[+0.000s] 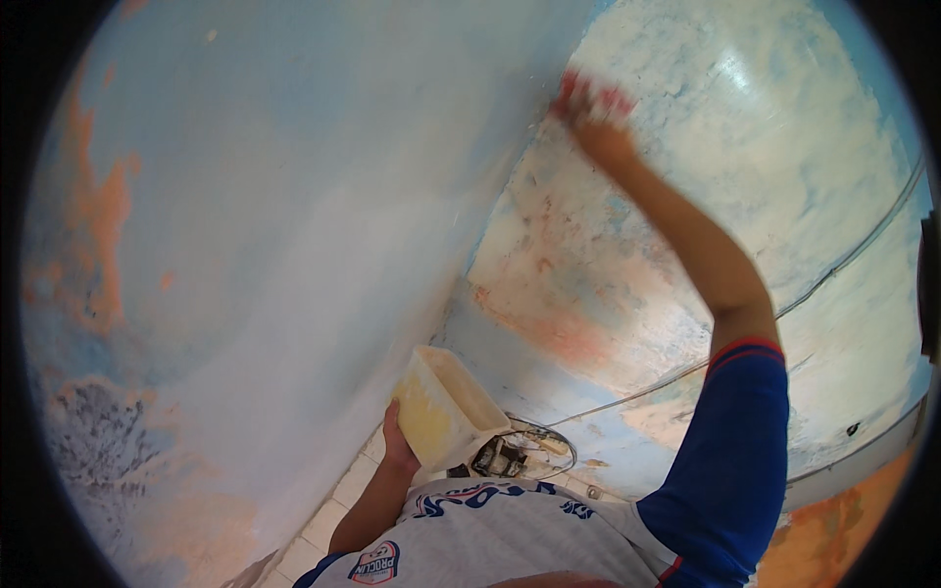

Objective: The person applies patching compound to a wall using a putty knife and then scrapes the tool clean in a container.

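Note:
My left hand (395,437) is wrapped around the side of a pale yellow rectangular plastic tub (425,410), held low in front of my body with its opening tilted up. What is inside the tub cannot be made out. High up, my right arm stretches to the wall corner, where my right hand (600,139) is blurred by motion. In it is a red object (594,96), up against the patched wall (706,127); smearing hides its exact kind.
On the left runs a blue-white wall (294,225) with orange and dark peeling patches. A thin cable (828,274) crosses the right wall. Low behind the tub lie a dark boxy object (499,458) and a coiled cable (559,436) above the tiled floor (333,510).

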Motion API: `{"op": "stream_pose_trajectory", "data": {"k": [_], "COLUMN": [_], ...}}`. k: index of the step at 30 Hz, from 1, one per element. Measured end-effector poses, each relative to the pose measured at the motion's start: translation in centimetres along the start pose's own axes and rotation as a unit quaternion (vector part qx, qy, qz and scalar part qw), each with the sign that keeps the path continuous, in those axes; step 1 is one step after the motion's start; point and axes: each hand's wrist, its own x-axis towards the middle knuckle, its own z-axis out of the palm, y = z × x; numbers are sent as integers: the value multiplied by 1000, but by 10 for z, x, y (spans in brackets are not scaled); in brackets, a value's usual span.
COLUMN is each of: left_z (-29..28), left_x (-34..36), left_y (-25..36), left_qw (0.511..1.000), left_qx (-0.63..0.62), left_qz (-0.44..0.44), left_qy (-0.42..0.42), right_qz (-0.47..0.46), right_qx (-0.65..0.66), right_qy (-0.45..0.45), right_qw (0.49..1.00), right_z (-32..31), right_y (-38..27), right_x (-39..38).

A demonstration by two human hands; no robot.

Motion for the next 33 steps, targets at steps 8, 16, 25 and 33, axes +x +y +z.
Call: {"op": "stream_pose_trajectory", "data": {"k": [8, 16, 25, 33], "left_z": [-1, -4, 4, -1], "left_x": [-2, 9, 8, 16], "left_y": [12, 7, 11, 4], "left_qw": [999, 1000, 1000, 1000], "left_qx": [-9, -8, -2, 22], "left_qz": [28, -10, -1, 1], "left_qy": [27, 0, 18, 17], "right_qz": [-27, -44, 53, -94], "right_qx": [68, 189, 130, 193], "right_qy": [-129, -225, -127, -130], "right_qw": [989, 955, 982, 968], "right_z": [-85, -19, -39, -34], "right_y": [18, 13, 80, -37], "right_x": [22, -17, 42, -54]}}
